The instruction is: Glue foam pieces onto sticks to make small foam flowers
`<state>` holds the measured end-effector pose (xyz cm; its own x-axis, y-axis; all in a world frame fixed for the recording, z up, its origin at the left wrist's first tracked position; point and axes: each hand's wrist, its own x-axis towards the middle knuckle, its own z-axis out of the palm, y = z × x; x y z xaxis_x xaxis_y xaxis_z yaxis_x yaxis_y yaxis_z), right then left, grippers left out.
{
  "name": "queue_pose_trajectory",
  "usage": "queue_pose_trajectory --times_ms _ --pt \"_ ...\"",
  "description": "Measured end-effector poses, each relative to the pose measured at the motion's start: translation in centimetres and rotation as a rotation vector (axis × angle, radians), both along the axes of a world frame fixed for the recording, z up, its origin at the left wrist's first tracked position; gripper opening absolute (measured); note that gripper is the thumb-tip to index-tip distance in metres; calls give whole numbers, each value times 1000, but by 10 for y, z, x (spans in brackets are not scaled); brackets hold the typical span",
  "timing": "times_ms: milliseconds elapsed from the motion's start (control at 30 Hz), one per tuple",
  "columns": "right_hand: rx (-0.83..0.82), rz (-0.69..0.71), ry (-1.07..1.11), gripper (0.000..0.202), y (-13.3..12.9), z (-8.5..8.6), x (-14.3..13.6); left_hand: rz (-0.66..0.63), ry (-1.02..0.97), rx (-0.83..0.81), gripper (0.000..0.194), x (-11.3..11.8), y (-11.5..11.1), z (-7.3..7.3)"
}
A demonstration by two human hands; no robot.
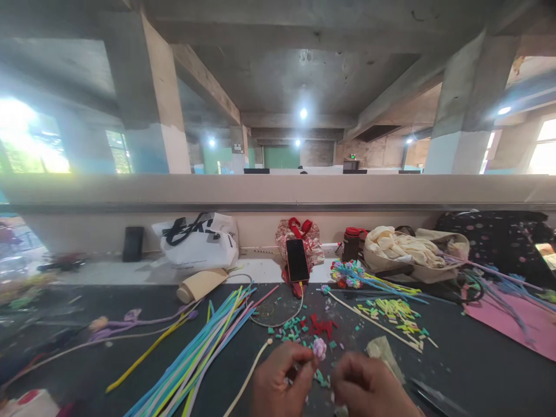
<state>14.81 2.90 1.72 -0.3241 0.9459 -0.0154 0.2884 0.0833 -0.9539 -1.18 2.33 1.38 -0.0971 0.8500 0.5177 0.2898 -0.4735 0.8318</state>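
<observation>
At the bottom centre, my left hand (284,379) pinches a small light-purple flower-like cluster (319,348) between thumb and fingertips. Just to its right is my right hand (369,385), its fingers curled together and slightly blurred; what they hold, if anything, is too small to make out. The hands are apart. Short red pieces (320,326) and teal pieces (293,330) lie scattered on the dark mat beyond them. A cream stem (249,379) with a rounded tip lies left of my left hand.
Long coloured stems (204,353) lie on the left, yellow-green pieces (397,311) on the right. Finished-looking flowers (347,273), a phone (297,260), a white bag (200,243), a dark bottle (351,244) and a cream cloth bag (412,249) stand or lie behind. Dark scissors-like tool (434,397) lies lower right.
</observation>
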Motion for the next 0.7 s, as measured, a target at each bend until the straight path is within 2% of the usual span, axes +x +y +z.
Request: queue_pose_trajectory --times_ms 133,200,367,467,567,700 --pt "-3 -111 135 5 4 14 9 18 114 47 11 2 0 -3" --pt "14 -124 186 5 4 17 11 23 166 67 11 3 0 -4" --pt "48 -2 232 31 7 15 8 20 349 131 11 1 -1 -2" --pt "22 43 272 37 10 11 0 -35 407 134 12 0 -3 1" --pt "31 40 263 26 11 11 -7 -14 365 74 13 4 -5 0" --pt "-11 8 200 10 9 15 -9 16 280 -190 3 13 -3 -3"
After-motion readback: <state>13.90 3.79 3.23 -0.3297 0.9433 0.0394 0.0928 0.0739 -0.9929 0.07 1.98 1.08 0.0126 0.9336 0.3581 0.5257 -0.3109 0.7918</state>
